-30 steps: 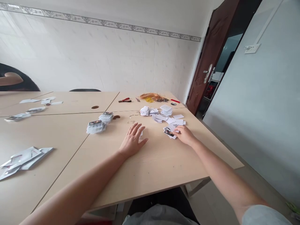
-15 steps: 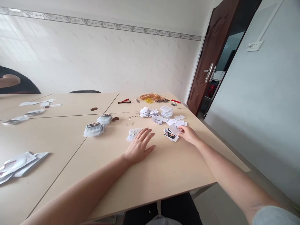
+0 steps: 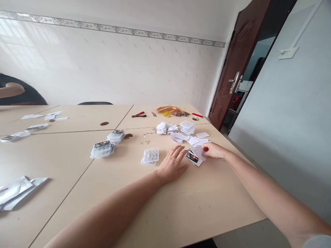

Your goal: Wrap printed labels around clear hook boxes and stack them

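Note:
My left hand (image 3: 173, 164) lies flat on the tan table (image 3: 181, 203) with its fingers spread, holding nothing. Just left of it sits a small clear packet (image 3: 150, 156) of white pieces. My right hand (image 3: 215, 151) pinches a small white card (image 3: 199, 152), lifted a little off the table. Beside that hand lies a card with a dark picture (image 3: 193, 158), and beyond it loose white cards (image 3: 192, 140) are scattered.
Two stacks of bagged picture cards (image 3: 102, 148) sit mid-table. Farther back lie small card piles (image 3: 165, 127), red-handled pliers (image 3: 138, 114) and a bundle of gold and brown strands (image 3: 172, 110). Silvery packets (image 3: 18, 191) lie at the left. Another person's arm (image 3: 10, 90) shows far left. A brown door (image 3: 239, 65) stands at the right.
My left hand slid right, off the clear packet and toward the picture card. My right hand picked a white card up off the pile and lifted it.

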`<state>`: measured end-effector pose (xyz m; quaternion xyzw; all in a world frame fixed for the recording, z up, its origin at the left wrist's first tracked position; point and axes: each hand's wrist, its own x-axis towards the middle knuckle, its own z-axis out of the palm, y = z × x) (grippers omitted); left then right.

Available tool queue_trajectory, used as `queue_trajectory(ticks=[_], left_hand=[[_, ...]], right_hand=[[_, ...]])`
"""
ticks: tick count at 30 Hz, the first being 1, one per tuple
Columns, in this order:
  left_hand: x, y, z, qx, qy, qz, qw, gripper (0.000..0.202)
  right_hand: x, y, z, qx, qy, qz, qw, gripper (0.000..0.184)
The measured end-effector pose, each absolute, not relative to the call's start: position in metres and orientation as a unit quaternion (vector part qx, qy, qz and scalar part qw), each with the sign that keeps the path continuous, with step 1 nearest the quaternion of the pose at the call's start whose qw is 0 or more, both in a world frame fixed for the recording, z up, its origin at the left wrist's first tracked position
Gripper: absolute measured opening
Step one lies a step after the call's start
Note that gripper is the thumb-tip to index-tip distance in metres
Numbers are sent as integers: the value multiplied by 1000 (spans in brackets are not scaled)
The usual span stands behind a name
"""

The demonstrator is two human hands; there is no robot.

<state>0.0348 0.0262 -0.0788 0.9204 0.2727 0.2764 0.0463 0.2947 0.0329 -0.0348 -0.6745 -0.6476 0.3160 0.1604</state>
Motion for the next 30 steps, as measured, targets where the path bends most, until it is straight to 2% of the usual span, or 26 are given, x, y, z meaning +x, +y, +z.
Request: queue_trajectory(ticks=[8, 12, 22, 30], left_hand=[[33, 26, -83, 913, 282, 283, 85, 48], [28, 28, -82, 905, 299, 286, 98, 47], [24, 36, -85, 901, 303, 274, 146, 48], [22, 34, -83, 902, 306, 263, 157, 50]], right_hand=[[263, 84, -7, -668, -659, 264, 223, 34], [237, 112, -3, -671, -675, 204, 227, 35], [255, 78, -29, -698, -698, 118, 104, 31], [261, 66, -30, -707, -699, 92, 51, 29]])
